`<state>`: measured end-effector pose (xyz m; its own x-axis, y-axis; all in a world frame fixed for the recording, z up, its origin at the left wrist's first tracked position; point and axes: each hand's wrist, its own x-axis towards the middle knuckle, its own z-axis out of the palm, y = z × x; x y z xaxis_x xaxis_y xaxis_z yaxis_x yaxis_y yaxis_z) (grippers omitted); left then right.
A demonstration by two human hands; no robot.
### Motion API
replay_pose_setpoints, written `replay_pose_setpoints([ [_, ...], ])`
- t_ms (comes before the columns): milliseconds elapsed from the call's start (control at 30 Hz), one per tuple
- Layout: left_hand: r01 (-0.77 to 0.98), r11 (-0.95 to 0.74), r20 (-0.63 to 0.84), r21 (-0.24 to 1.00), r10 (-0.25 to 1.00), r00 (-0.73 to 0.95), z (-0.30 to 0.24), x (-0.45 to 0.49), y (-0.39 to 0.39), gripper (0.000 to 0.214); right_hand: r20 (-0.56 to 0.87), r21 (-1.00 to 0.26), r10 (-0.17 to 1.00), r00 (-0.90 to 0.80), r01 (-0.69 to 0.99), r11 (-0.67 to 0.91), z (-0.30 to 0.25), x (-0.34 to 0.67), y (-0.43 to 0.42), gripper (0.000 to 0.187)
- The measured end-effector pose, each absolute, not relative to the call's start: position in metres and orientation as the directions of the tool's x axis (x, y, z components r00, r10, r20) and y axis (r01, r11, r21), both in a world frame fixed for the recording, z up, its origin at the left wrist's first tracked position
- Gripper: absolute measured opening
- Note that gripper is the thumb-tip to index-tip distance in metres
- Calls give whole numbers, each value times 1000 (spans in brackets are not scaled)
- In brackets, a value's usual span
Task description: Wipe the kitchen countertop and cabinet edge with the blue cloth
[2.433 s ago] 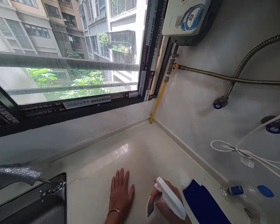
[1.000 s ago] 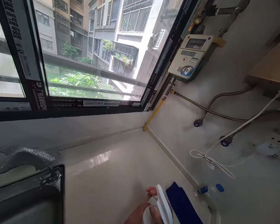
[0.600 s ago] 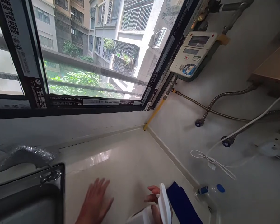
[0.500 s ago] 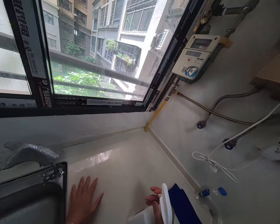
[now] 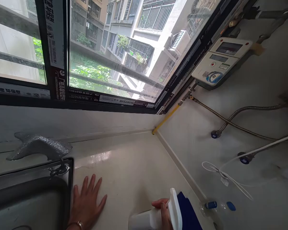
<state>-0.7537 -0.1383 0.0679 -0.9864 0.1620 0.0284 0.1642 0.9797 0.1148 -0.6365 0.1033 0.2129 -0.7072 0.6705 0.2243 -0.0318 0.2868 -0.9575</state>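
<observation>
My left hand point(image 5: 87, 201) lies flat on the pale countertop point(image 5: 124, 172), fingers spread, just right of the steel sink point(image 5: 71, 182). A bracelet circles its wrist. At the lower edge of the view, my right hand point(image 5: 163, 210) is closed around a white plastic container point(image 5: 142, 220) with a broad flat white part point(image 5: 175, 209) at its right end. The container's lower side is cut off by the view. Directly beyond that part is a folded dark blue cloth point(image 5: 188, 212).
A silver-wrapped faucet point(image 5: 42, 147) stands behind the sink. Clear bottles with blue caps point(image 5: 211, 204) stand by the right wall. A gas meter point(image 5: 220, 62), yellow pipe point(image 5: 166, 118), hoses point(image 5: 232, 123) and a white cable point(image 5: 237, 188) run along that wall. A black-framed window point(image 5: 98, 105) spans the back.
The view has shifted, sliding the window and meter rightward. My right hand's fingers have come closer together around the container. My left hand stays flat on the countertop.
</observation>
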Motion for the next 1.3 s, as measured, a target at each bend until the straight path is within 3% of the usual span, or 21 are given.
replay_pose_setpoints([
  [100,164,976,28,142,161,-987,68,-753,-137,70,263,-947,653,-710,-61,314,214,-638,100,41],
  [200,165,976,44,143,160,-986,66,-754,-137,70,343,-936,632,-695,-194,295,212,-642,99,32],
  [300,175,974,58,142,169,-984,64,-754,-138,71,357,-934,635,-685,-259,245,210,-645,102,35],
  [533,154,987,-78,35,157,-985,82,-755,-135,71,143,-980,623,-769,-21,199,224,-647,136,45],
  [767,155,987,-131,30,158,-979,94,-755,-136,74,93,-996,665,-741,-62,70,265,-656,178,47],
  [967,160,985,-110,60,166,-980,87,-756,-134,73,111,-963,663,-740,85,255,292,-652,188,50],
  [1100,159,985,-81,67,164,-983,80,-757,-135,72,189,-941,648,-737,52,334,299,-637,182,53],
  [1300,165,984,-59,70,169,-984,81,-755,-137,65,118,-958,529,-840,45,285,297,-612,146,49],
])
